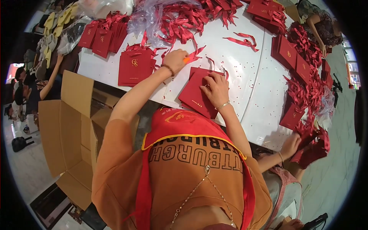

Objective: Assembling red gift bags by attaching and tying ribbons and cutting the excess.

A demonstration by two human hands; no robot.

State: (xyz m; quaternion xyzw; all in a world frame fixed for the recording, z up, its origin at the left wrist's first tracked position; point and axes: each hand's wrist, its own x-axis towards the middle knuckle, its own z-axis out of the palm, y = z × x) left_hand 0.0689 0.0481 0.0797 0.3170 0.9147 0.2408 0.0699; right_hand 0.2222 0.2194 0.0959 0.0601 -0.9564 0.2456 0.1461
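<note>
At the table's near edge, my right hand [217, 89] presses down on a red paper gift bag [193, 92] with gold print, its fingers apart. This bag lies tilted on at least one more like it, and its ribbon handle loops out at the far edge. My left hand [176, 61] is closed, farther out and to the left. A small orange object [186, 60] shows at its fingers; most of it is hidden, so its kind is unclear. Red ribbon [197, 55] lies against those fingers. Left of the hand is a stack of red gift bags [134, 68].
More red bags [102, 42] and a heap of red ribbons [180, 23] with clear plastic cover the far side. Bags [287, 51] line the right. Red dots speckle the white table [245, 76]. An open cardboard box [69, 134] stands left. A co-worker's hand [291, 145] reaches in at right.
</note>
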